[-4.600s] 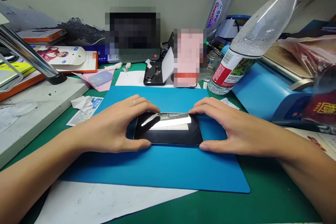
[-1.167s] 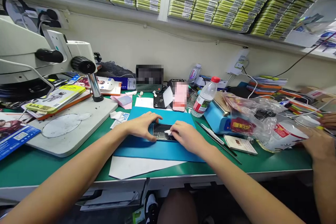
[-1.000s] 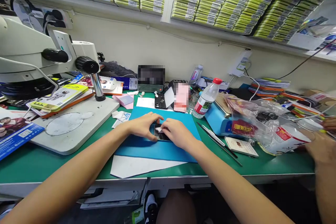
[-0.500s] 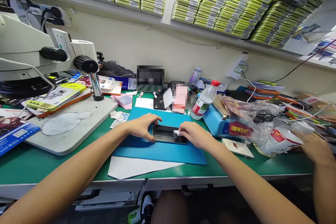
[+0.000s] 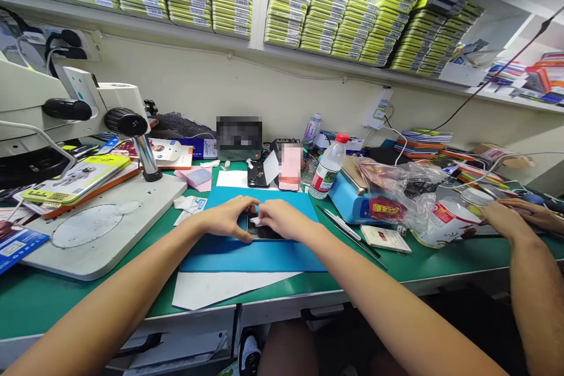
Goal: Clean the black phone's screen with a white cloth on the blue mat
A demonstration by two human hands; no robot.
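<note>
A dark smartphone (image 5: 269, 234) lies flat on the blue mat (image 5: 259, 257). My left hand (image 5: 225, 218) grips its left end, with the thumb at the near edge and the fingers at the far edge. Pinched in my right hand (image 5: 284, 218) is a small white wipe (image 5: 255, 221), pressed on the left part of the phone's glass. The right hand hides much of the phone's far side. Under the mat's near edge a white paper sheet (image 5: 211, 289) sticks out.
A microscope base (image 5: 88, 229) stands left. Rightward are a bottle (image 5: 328, 170), pen-like tools (image 5: 348, 229), a blue device (image 5: 348, 197) and a paper cup (image 5: 453, 220). Another person's hand (image 5: 506, 220) is at far right. Yellow-green packs (image 5: 233, 0) fill the shelf above.
My right hand has slid the wipe from the phone's right part to its left part, close to my left hand. The left hand keeps its hold. The camera view has shifted slightly.
</note>
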